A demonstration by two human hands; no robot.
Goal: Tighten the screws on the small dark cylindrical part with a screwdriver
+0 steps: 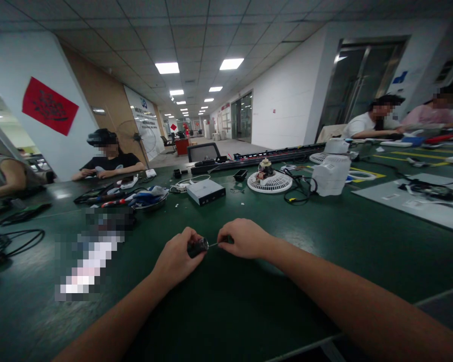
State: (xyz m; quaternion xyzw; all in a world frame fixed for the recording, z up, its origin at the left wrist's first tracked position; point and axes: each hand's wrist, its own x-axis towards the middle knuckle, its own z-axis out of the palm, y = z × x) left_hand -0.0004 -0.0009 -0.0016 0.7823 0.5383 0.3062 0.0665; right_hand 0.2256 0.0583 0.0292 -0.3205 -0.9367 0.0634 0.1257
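My left hand (179,256) is closed round a short dark cylinder (198,246), whose round end faces right. A thin light-coloured rod (213,244) runs from that end to the pinched fingertips of my right hand (243,239). Both hands are held over the green table (219,306), a small gap apart. What the far tip of the rod touches inside the cylinder is too small to tell.
Beyond my hands are a white box (206,191), a white fan grille with a motor (269,181), a small black tray (240,175) and a white housing (330,175). Left lies a tool-filled dish (150,197). Other people sit round the table.
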